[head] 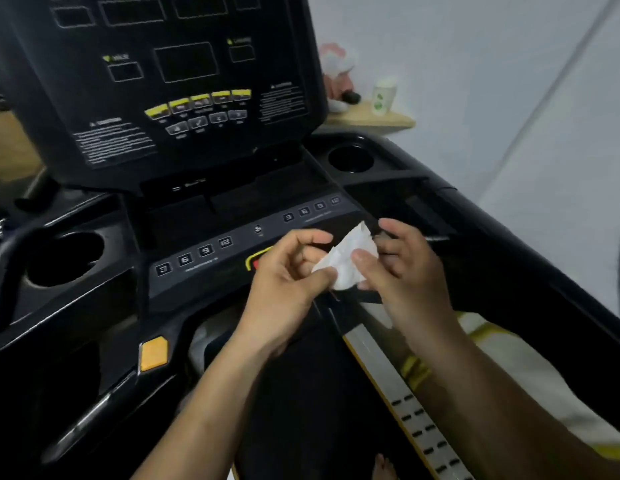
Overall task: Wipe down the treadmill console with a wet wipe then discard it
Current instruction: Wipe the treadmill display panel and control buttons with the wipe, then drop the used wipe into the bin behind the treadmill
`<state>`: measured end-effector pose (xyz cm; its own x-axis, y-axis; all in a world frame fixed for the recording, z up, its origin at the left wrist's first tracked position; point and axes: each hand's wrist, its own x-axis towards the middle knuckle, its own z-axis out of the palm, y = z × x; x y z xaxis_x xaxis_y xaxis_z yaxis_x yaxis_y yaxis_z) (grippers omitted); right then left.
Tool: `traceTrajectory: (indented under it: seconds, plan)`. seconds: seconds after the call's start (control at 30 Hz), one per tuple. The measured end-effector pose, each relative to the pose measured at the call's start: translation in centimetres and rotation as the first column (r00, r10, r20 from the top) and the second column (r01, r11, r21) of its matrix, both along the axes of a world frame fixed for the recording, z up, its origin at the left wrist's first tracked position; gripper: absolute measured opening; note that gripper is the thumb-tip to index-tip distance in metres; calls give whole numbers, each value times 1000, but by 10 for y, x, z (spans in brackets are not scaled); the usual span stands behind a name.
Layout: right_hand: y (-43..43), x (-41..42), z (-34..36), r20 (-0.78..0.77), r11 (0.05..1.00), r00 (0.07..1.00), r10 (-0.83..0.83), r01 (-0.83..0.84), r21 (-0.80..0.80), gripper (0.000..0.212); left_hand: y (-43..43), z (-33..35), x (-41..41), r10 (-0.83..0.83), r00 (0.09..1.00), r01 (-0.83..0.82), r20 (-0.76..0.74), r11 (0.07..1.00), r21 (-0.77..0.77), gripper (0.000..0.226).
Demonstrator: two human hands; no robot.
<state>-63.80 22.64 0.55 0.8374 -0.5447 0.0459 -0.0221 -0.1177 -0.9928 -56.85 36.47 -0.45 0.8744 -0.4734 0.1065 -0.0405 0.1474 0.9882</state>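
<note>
Two hands, left hand [284,282] and right hand [402,268], pinching wet wipe [344,263], above treadmill console [184,98]

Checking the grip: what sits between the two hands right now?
In the head view, only the crumpled wet wipe, pinched between the left hand and right hand.
</note>
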Motion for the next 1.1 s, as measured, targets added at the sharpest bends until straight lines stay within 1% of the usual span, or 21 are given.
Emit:
traceTrajectory:
  seconds: [0.03,0.1,0.2,0.23,0.27,0.3,0.4,0.47,0.53,0.57,0.63,0.7,0.73,0.8,0.83,0.87,0.93,0.97,1.03,1.07,1.1]
  plan:
    - [-6,-12,1,-38,999,998,-43,42,-8,45,-11,0,-3,-60,998,60,-19,998,-13,37]
    - [-17,-38,3,-53,991,990,-133,132,-29,34,-36,0,-13,-186,982,184,-47,982,-30,34]
    - [-36,-82,6,-28,957,959,-283,281,-71,10,-74,2,-38,-348,933,346,-91,937,-43,21]
    - [-42,-97,8,-17,941,943,-333,331,-68,6,-87,2,-48,-382,918,380,-109,924,-42,16]
    - [-49,-113,9,-4,921,922,-387,387,-45,7,-100,2,-60,-408,904,407,-127,913,-41,9]
    - [-56,-129,11,6,895,895,-446,446,2,9,-112,3,-72,-436,887,434,-151,900,-46,5]
    - [-76,-176,17,11,777,793,-609,594,207,11,-147,10,-111,-537,802,526,-262,842,-117,15]
    - [-86,-210,23,49,701,735,-677,623,346,12,-167,17,-142,-590,736,558,-332,806,-197,18]
    - [-93,-245,28,115,652,687,-717,603,460,10,-186,22,-175,-641,670,585,-375,767,-266,19]
    - [-95,-263,30,137,630,663,-736,597,497,10,-195,21,-193,-651,662,601,-371,757,-256,19]
    - [-103,-303,29,147,581,610,-779,612,537,10,-211,21,-229,-657,673,641,-339,747,-175,22]
    - [-112,-344,24,134,533,558,-819,653,538,9,-226,22,-268,-684,667,693,-297,715,-91,36]
    - [-118,-367,22,122,518,540,-833,682,517,9,-234,21,-288,-709,647,729,-280,683,-48,39]
    - [-130,-413,17,98,505,521,-848,737,449,9,-247,22,-330,-781,563,817,-269,574,44,32]
    - [-136,-435,15,93,507,519,-849,755,416,8,-254,21,-352,-812,530,847,-243,521,105,26]
    - [-142,-457,13,91,510,519,-850,766,390,7,-260,20,-375,-836,513,858,-194,488,162,19]
    - [-153,-499,8,78,511,520,-850,781,360,10,-273,16,-417,-850,515,847,-108,486,216,11]
    - [-158,-518,5,61,500,514,-856,791,352,15,-279,15,-438,-851,514,848,-104,487,206,14]
    - [-166,-552,-3,20,461,481,-876,827,321,30,-290,13,-476,-851,511,855,-122,489,172,39]
    - [-167,-568,-7,11,440,457,-890,851,287,38,-296,12,-494,-850,506,860,-147,482,169,46]
    - [-169,-583,-13,11,427,437,-899,873,235,43,-302,9,-510,-847,503,862,-175,477,171,43]
